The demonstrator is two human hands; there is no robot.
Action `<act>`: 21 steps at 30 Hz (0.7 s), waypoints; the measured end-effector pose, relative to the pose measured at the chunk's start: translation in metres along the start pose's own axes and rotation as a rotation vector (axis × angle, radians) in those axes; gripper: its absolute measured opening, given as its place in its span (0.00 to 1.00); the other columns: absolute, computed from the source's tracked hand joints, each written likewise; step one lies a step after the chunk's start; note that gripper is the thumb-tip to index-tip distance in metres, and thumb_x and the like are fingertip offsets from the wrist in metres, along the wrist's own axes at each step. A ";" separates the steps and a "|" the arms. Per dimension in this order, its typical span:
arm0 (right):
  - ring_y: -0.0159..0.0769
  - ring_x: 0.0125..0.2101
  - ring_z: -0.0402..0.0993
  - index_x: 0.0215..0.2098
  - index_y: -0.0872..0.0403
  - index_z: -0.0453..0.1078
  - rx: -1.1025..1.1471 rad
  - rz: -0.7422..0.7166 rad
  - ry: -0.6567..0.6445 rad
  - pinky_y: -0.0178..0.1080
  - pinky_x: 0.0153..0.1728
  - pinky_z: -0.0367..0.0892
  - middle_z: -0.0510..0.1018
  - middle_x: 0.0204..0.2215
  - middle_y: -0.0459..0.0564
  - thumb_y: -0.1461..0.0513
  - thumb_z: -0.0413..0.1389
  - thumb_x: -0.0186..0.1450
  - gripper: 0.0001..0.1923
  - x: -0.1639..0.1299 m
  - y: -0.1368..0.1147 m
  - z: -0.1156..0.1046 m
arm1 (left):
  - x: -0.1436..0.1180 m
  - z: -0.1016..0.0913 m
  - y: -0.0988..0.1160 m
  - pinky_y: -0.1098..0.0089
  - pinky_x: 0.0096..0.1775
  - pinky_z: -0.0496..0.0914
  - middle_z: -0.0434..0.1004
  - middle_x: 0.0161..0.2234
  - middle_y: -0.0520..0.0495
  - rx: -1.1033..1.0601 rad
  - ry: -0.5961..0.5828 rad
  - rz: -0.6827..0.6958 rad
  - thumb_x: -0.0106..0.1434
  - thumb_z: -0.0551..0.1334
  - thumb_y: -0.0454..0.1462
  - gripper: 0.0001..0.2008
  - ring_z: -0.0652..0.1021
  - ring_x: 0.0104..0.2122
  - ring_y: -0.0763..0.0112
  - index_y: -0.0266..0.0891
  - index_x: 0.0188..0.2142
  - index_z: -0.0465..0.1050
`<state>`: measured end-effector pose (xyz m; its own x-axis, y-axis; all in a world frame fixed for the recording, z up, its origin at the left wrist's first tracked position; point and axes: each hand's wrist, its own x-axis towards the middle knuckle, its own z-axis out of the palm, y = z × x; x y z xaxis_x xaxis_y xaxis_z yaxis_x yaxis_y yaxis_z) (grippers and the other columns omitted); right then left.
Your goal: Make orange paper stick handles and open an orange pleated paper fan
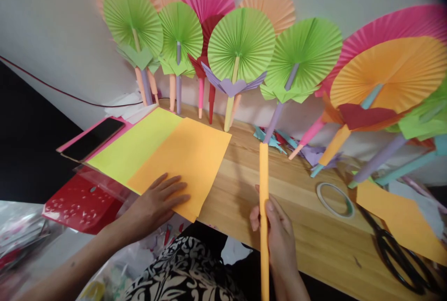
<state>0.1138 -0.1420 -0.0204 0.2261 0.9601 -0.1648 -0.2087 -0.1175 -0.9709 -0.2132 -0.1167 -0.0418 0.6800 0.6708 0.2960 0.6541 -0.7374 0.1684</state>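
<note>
My left hand lies with spread fingers on the near left part of an orange paper sheet. Partly beneath that sheet, to its left, is a yellow-green paper sheet. My right hand is wrapped round a long, thin orange paper tube, held upright above the table's near edge. The tube's lower end runs out of the picture. Behind its top stands a green folded paper fan on a purple stem.
Several paper fans, among them an orange one, lean along the wall. A tape roll, black scissors and orange paper pieces lie at right. A phone rests at left above a red packet. Paper scraps lie behind.
</note>
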 end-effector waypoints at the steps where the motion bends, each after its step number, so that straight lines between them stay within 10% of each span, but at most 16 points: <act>1: 0.28 0.18 0.63 0.50 0.53 0.75 -0.003 0.003 0.003 0.32 0.22 0.60 0.73 0.19 0.42 0.45 0.59 0.67 0.23 0.000 0.000 0.000 | 0.000 0.003 0.001 0.43 0.67 0.58 0.71 0.62 0.46 0.010 0.015 -0.002 0.68 0.57 0.28 0.22 0.64 0.67 0.57 0.49 0.59 0.69; 14: 0.30 0.19 0.64 0.51 0.53 0.76 -0.010 0.041 0.028 0.34 0.22 0.61 0.73 0.19 0.43 0.46 0.60 0.66 0.24 -0.001 0.001 -0.001 | 0.005 0.027 0.010 0.41 0.68 0.53 0.69 0.63 0.47 0.049 0.104 -0.084 0.71 0.55 0.29 0.19 0.61 0.68 0.57 0.51 0.55 0.71; 21: 0.29 0.18 0.62 0.51 0.54 0.77 -0.102 0.065 0.026 0.34 0.21 0.60 0.72 0.19 0.43 0.44 0.59 0.66 0.26 0.002 -0.005 0.003 | 0.004 0.027 0.008 0.40 0.68 0.53 0.68 0.64 0.46 0.038 0.113 -0.055 0.72 0.59 0.46 0.17 0.60 0.69 0.54 0.50 0.58 0.70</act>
<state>0.1124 -0.1387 -0.0154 0.2404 0.9427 -0.2312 -0.1263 -0.2058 -0.9704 -0.1967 -0.1178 -0.0648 0.6025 0.6954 0.3917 0.7030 -0.6948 0.1521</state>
